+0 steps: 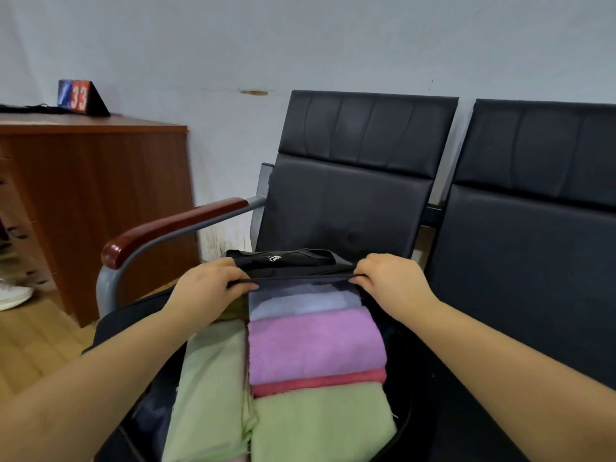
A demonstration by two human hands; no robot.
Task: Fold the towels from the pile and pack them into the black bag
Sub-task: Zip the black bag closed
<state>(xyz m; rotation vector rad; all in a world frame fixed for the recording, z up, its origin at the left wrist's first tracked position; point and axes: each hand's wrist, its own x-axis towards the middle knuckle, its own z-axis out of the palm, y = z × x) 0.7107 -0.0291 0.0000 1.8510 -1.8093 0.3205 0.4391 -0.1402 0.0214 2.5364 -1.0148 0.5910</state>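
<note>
Bag (pixel 293 261) sits on the seat of the left chair (pixel 353 181), open toward the camera. Folded towels (pixel 316 348) lie inside it, side by side and stacked. Left hand (pixel 206 288) and right hand (pixel 390 281) pinch the bag's far edge, one at each end. Second chair (pixel 533 211) stands right of the first. Cabinet (pixel 96 201) at left; a number sign (pixel 80 96) on top of it. A shoe (pixel 13 295) lies on the floor at far left.

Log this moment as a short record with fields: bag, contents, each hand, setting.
bag: black fabric bag, open, on a black padded chair
contents: folded towels side by side: pale green towel, purple towel, thin red towel, second green towel, grey-lilac towel
left hand: pinches the bag's far rim
right hand: pinches the same rim
setting: brown wooden desk at left
</note>
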